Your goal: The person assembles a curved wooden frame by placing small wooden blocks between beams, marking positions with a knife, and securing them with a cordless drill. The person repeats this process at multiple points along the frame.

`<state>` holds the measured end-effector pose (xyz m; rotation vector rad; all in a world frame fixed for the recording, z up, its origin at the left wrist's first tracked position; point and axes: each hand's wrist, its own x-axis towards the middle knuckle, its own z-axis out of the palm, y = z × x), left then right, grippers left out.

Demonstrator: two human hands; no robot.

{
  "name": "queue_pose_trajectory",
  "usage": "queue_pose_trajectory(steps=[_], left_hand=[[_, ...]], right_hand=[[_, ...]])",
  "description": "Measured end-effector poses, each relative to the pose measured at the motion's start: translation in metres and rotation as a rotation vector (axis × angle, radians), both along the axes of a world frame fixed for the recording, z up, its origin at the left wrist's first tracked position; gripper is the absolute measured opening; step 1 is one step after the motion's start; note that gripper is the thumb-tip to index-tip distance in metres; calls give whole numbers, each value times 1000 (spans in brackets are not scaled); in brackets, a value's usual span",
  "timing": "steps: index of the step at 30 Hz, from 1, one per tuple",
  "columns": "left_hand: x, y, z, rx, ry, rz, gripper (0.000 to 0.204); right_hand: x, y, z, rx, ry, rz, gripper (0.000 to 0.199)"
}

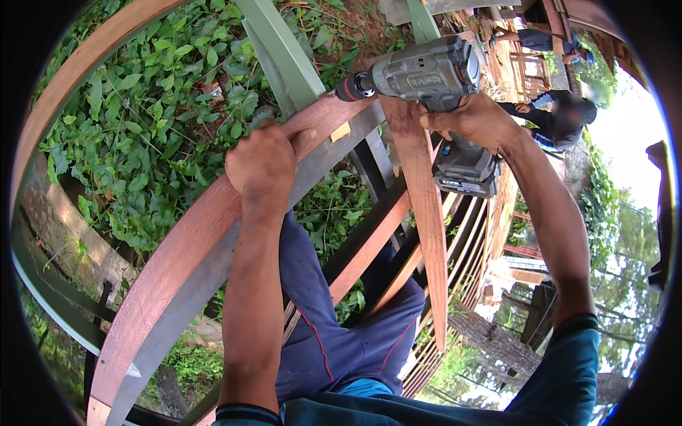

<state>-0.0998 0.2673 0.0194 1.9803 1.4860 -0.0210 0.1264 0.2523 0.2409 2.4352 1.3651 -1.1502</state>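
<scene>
My right hand is wrapped round the handle of a grey and black cordless drill. The drill's chuck points left, close to the far end of a long reddish wooden plank; whether its bit touches the wood is hidden. My left hand grips that plank, fingers closed over its far edge and thumb on its face. Beneath the plank runs a grey metal beam. A small pale wood block sits at the joint between them. A second plank meets the first near the drill and stretches toward me.
Green metal posts rise beyond the plank's far end. Leafy plants cover the ground at left. Dark beams and wooden slats lie around my legs. Two other people are at the upper right, one a person in dark clothing.
</scene>
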Motion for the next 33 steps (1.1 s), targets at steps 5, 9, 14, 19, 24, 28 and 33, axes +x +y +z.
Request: queue_pose_trajectory(steps=[5,9,14,19,24,28,33], left_hand=[[1,-3,2,16,25,-7,49],[0,0,2,-5,22,-10,54],[-1,1,5,-5,36,-15,61],[2,2,9,14,73,-39,64],[-1,-14,-4,261,-32,-54,76],[0,-21,-15,431,-1,-203,85],[6,-23,-6,356,25,-229,87]], right_hand=[[-4,-1,3,30,95,-5,9],[-5,-3,3,-8,58,-35,9],[-3,-9,1,97,73,27,13],[0,-35,-9,181,189,-224,20],[-25,-124,-28,613,577,-492,17],[-52,-217,-20,876,803,-821,72],[-59,-319,-1,945,789,-1043,81]])
